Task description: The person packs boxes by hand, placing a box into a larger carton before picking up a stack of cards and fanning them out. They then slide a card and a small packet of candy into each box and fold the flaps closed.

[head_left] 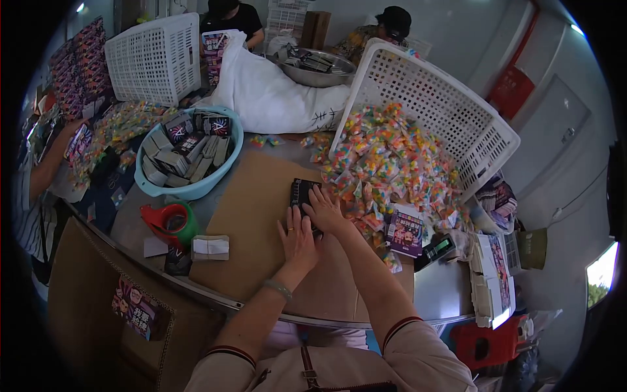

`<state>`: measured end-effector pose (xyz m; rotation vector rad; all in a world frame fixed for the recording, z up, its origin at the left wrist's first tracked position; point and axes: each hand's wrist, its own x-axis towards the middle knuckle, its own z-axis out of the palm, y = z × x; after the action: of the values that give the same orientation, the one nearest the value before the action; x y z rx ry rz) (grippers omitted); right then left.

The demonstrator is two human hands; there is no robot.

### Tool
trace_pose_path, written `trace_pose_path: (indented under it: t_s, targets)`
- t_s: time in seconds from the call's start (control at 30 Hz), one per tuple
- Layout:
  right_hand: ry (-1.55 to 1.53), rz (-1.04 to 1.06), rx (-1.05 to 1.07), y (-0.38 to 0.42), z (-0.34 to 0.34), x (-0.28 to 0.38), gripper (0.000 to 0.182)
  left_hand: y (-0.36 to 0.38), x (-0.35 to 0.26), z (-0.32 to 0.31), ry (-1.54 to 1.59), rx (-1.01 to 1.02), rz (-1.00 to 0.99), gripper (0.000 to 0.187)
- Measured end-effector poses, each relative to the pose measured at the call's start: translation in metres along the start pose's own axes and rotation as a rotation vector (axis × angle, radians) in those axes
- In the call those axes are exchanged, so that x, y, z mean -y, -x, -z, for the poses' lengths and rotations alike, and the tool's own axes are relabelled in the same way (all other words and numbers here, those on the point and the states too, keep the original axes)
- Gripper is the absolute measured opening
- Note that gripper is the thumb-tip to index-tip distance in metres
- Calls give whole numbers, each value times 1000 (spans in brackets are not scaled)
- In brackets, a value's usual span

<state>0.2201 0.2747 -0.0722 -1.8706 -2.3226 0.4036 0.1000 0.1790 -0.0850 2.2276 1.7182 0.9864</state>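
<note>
A flat black printed pack (300, 189) lies on a brown cardboard sheet (251, 196) in front of me. My left hand (300, 240) rests over its near left part, fingers stretched out, with a ring on one finger. From the right, my right hand (324, 210) lies across the pack, fingers extended on its top. Both palms are low over the cardboard, and the hands cover the pack's lower portion. Left of them sits a banded stack of white cards (210, 247). To the right, a purple printed packet (405, 231) leans by a heap of small candy bags (392, 163).
A blue basin (140, 163) holds several card bundles. Near it stands a red-and-green tape dispenser (186, 225). A tilted white crate (480, 134) backs the candy heap. Behind lies a white sack (251, 91). A phone-like device (439, 249) sits right. People work at the left and back.
</note>
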Motion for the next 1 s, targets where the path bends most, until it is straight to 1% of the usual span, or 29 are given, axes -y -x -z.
trace_pose_path:
  t_s: [0.03,0.07,0.13,0.2,0.23,0.27,0.33,0.43,0.5,0.63,0.7,0.73,0.8,0.83,0.9,1.0]
  targets:
    - [-34,10,-40,2,0,0,69,0,-1,1,33,-32,28,61]
    - [-71,19,-76,5,-2,0,68,-1,-1,-1,33,-30,27,61]
    - [-56,13,-51,9,-5,-4,68,-1,-1,-2,-38,-4,57,72]
    - [-58,19,-9,12,-10,-2,68,0,-3,3,-42,23,68,74]
    - [-55,16,-27,16,-9,-1,67,2,-5,8,-34,42,70,75]
    - [-49,10,-43,21,-9,-1,67,7,-6,12,-40,61,87,75]
    - [-60,12,-19,28,-10,1,68,13,-9,20,-67,98,49,73]
    - [-73,13,-54,29,-3,5,69,23,-8,28,-70,148,21,71]
    - [-72,-31,10,32,2,7,74,31,-5,31,-69,146,18,70]
    - [-49,-67,44,39,2,10,80,39,-3,37,-69,136,-23,68]
    - [-72,-81,-3,46,1,10,84,42,-2,40,-72,145,-31,68]
    - [-71,-87,12,52,-1,10,84,43,-2,41,-78,136,-44,68]
    - [-138,-80,-50,59,-2,12,82,46,0,41,-85,145,-45,67]
    - [-135,-80,-48,61,-4,12,82,45,1,42,-97,143,-54,67]
    - [-25,-36,-31,71,-8,15,78,46,1,44,-98,153,-56,67]
    - [-29,-57,-65,83,-5,18,75,48,3,47,-105,181,-54,67]
